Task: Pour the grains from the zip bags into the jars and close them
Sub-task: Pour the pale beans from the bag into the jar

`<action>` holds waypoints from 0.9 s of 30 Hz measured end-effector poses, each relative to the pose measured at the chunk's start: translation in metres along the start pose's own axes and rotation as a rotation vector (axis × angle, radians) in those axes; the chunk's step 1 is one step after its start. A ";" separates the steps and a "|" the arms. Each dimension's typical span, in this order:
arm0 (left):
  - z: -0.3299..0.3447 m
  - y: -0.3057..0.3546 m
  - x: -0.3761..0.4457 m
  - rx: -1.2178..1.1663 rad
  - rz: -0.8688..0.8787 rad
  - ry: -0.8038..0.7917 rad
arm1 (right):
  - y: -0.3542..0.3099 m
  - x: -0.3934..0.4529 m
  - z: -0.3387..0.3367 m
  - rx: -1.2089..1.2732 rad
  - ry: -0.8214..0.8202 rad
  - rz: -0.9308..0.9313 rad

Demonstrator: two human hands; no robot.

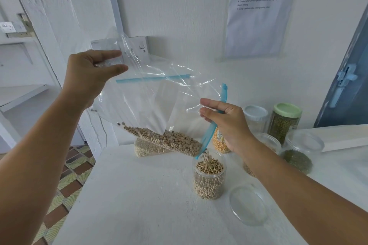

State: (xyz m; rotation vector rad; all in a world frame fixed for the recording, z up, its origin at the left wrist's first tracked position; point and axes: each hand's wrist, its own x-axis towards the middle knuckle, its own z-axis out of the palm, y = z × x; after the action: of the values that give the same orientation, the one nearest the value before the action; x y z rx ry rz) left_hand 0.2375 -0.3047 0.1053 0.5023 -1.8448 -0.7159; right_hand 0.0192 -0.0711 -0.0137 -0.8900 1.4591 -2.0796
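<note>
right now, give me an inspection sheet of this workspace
surface: white table, bare in front
job's things: zip bag tilted, beans falling into the open jar, nearly full; clear lid lies beside it
clutter: bag of pale grains, yellow grain bag, green-lidded jar, white-lidded jar, open jar of green grains
grip: left hand pinches the bag's bottom corner; right hand holds the blue zip edge
cables: nothing seen
surroundings: wall switch, taped sheet, blue door
</note>
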 end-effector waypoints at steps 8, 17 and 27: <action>0.000 -0.002 0.001 0.006 0.005 -0.010 | 0.001 -0.002 -0.001 -0.002 0.008 -0.005; 0.002 -0.002 0.001 0.013 0.003 -0.022 | 0.003 -0.003 -0.003 -0.010 0.013 -0.003; 0.007 0.013 0.002 0.052 0.051 -0.046 | 0.009 -0.003 -0.009 0.023 0.026 -0.005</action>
State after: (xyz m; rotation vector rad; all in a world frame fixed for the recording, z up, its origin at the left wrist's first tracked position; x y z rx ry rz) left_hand 0.2298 -0.2946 0.1136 0.4739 -1.9165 -0.6513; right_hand 0.0151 -0.0659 -0.0251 -0.8613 1.4442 -2.1146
